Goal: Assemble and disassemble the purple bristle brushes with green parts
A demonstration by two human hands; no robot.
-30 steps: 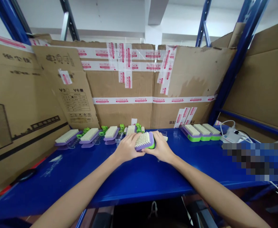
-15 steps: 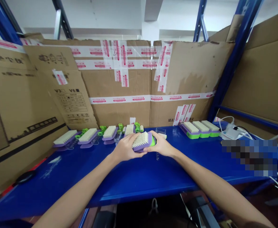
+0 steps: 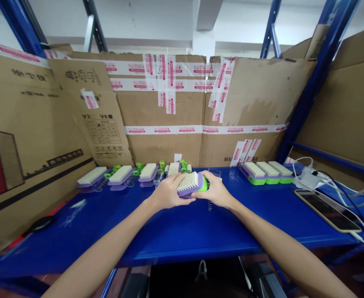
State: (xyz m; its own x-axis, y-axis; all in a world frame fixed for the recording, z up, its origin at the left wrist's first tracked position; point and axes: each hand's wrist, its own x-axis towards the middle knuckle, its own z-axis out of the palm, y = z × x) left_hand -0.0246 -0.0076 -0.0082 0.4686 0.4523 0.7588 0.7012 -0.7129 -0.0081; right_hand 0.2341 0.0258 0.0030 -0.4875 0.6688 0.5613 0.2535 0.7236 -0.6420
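Note:
Both hands hold one purple brush with cream bristles above the middle of the blue table. My left hand grips its left end, fingers wrapped round it. Around its right end, where a green part shows, my right hand is closed. A small coil spring is just below my right hand. Behind and to the left stands a row of purple brush pieces with green parts and clear plastic pieces between them. Three green and purple brushes sit together at the back right.
Cardboard walls line the back and sides of the blue table. At the right lie a phone, a white charger and cables. A dark round object is at the left edge.
The view has shifted slightly, so the scene sits further right. The brush has turned a little, and more of its green part shows at the right end. Both hands still hold it.

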